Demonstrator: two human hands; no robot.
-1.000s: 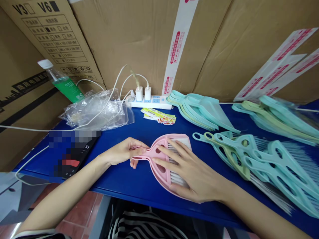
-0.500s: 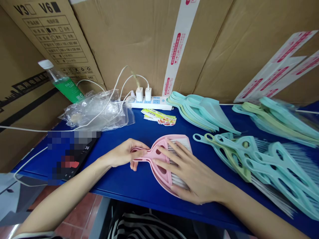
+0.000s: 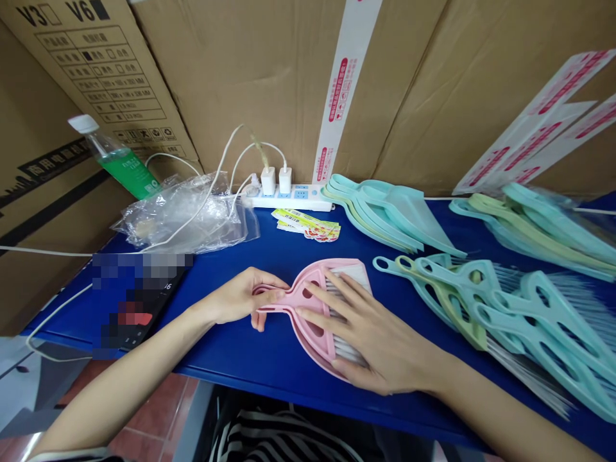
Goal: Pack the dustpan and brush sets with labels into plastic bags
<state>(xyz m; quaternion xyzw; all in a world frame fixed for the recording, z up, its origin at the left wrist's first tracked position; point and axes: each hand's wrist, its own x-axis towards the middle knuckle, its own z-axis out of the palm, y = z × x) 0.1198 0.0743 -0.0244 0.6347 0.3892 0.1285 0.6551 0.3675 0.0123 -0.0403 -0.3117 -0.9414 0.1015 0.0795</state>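
Left hand is gripping the stacked handles of a pink plastic hand brush and the pink plastic dustpan nesting beneath it, thumb lying on top, fingers curling under. The pair is sitting centrally at the blue tabletop, handles pointing left; cannot tell if fully resting. Shells are looking light, fairly stiff, smooth, perhaps slightly slippery; the narrow neck is probably offering the surest hold. White bristles are fanning rightward, likely bending easily, so the frame is seeming the better place to press. Right hand is spanning frame and bristles, fingers straight and spread, not pinching. Room, left to right: black flat device, partly pixelated, is lying near the front edge; that edge is running close below the dustpan; blue surface is showing up to the yellow-green printed packets behind; turquoise and green plastic brushes are crowding the right side, leaving little space there.
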